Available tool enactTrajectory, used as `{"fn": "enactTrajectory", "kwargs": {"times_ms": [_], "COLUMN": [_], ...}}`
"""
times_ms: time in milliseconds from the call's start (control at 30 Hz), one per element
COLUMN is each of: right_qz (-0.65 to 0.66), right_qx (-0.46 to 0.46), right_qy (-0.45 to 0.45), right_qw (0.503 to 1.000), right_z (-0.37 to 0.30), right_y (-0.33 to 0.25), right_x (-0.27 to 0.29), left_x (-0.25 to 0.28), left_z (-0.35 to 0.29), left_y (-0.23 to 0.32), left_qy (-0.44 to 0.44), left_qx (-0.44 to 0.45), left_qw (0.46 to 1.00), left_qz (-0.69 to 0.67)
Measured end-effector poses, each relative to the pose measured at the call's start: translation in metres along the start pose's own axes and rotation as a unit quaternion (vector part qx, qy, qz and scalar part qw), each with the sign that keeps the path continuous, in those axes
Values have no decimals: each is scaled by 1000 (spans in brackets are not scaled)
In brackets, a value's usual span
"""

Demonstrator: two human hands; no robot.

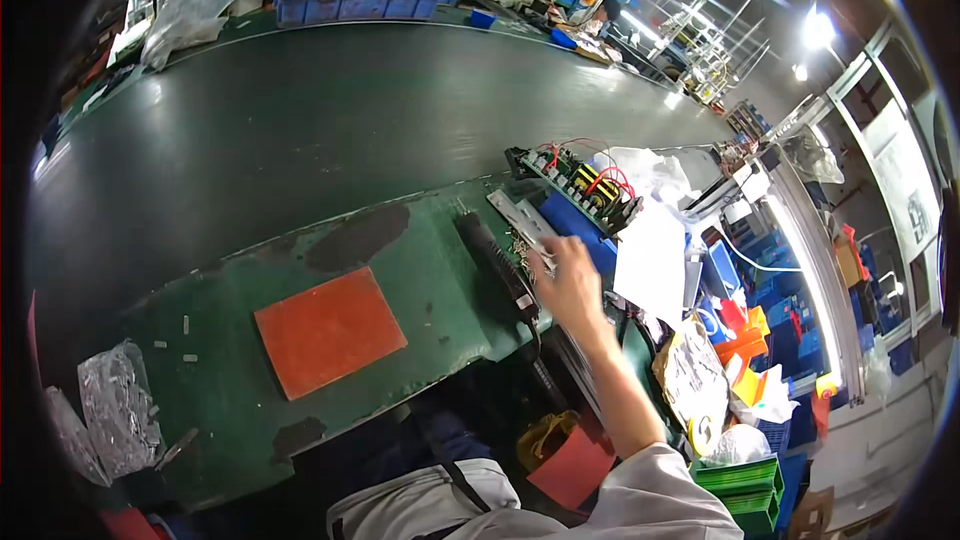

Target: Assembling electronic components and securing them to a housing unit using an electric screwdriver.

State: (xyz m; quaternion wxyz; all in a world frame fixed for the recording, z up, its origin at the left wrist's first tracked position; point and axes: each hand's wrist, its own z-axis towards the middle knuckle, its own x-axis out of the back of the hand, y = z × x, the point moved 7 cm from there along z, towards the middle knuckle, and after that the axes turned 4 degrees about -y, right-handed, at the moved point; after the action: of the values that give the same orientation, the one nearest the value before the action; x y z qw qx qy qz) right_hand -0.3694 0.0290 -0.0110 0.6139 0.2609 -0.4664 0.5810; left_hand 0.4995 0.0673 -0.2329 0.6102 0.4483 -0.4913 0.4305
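Note:
My right hand (pixel 570 282) reaches in over the right end of the green work mat (pixel 220 295). Its thumb and forefinger look apart, right at a scatter of small brass-coloured screws (pixel 521 252). Close by lies a flat metal strip (pixel 516 216). A black electric screwdriver (pixel 497 265) rests just left of the hand, its tip pointing away and its cord running toward my body. Beyond the hand, a circuit board assembly (pixel 580 185) with yellow coils and red wires sits by a blue bin (pixel 575 225). My left hand is out of view.
An orange-red pad (pixel 330 330) lies mid-mat. Clear plastic bags (pixel 118 402) and a few small pieces sit at the left. A dark conveyor belt (pixel 340 110) runs behind, with a large blue crate (pixel 355 2) across it. White paper (pixel 648 265) and green trays (pixel 740 488) crowd the right.

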Motion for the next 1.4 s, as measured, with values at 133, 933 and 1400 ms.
{"fn": "enactTrajectory", "kwargs": {"times_ms": [133, 933, 1400], "right_qz": [11, 325, 529], "right_qx": [-26, -296, -83], "right_qy": [74, 97, -36], "right_qw": [997, 893, 844], "right_z": [66, 187, 180], "right_y": [70, 244, -14], "right_x": [49, 23, 105], "left_x": [56, 74, 97], "left_z": [-29, 196, 223], "left_y": [-3, 446, 485], "left_qy": [72, 85, -71], "left_qx": [13, -62, -29], "left_qw": [997, 961, 683], "left_qz": [29, -256, -726]}}
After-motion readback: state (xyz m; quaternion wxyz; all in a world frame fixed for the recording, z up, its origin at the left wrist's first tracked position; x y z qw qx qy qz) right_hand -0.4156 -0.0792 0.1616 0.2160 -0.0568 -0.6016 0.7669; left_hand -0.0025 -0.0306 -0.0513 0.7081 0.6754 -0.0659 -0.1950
